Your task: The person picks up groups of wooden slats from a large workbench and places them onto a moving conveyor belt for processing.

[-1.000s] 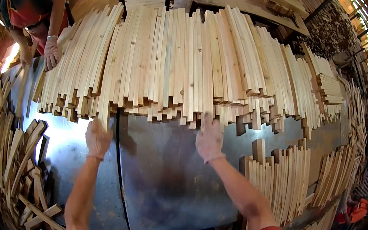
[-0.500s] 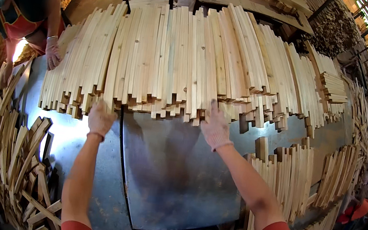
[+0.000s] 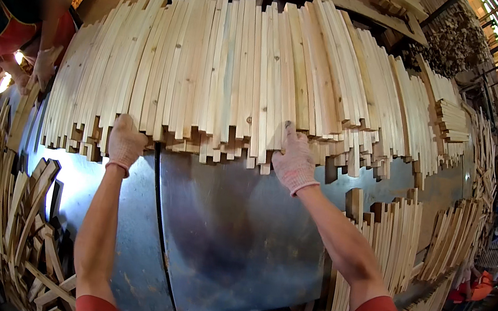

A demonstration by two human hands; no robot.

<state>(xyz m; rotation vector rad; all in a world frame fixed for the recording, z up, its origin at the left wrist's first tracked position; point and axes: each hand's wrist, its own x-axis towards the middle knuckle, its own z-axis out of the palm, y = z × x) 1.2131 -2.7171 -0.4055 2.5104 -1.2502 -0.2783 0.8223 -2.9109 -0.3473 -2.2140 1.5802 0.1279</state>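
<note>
Long pale wooden strips (image 3: 210,72) lie side by side in a wide layer, their near ends uneven and more strips showing beneath. My left hand (image 3: 126,142), in a pale knit glove, is closed on the near ends of strips left of the middle, its thumb end on top. Farther right, my right hand (image 3: 294,162), gloved alike, grips the strip ends with a dark-tipped finger lying over them. The undersides of both grips are hidden. Below my hands spreads the grey metal tabletop (image 3: 237,237), with a dark seam running toward me.
A co-worker in a red apron (image 3: 13,33) stands at the far left, gloved hands by the strips. Loose offcuts (image 3: 15,211) heap at the left. Shorter strips (image 3: 391,241) stand in rows at the right. Behind is another wooden table (image 3: 343,2).
My left hand has shifted left and farther onto the strip ends. The gap among the left strips has closed. The co-worker's hands have moved left, away from the strips.
</note>
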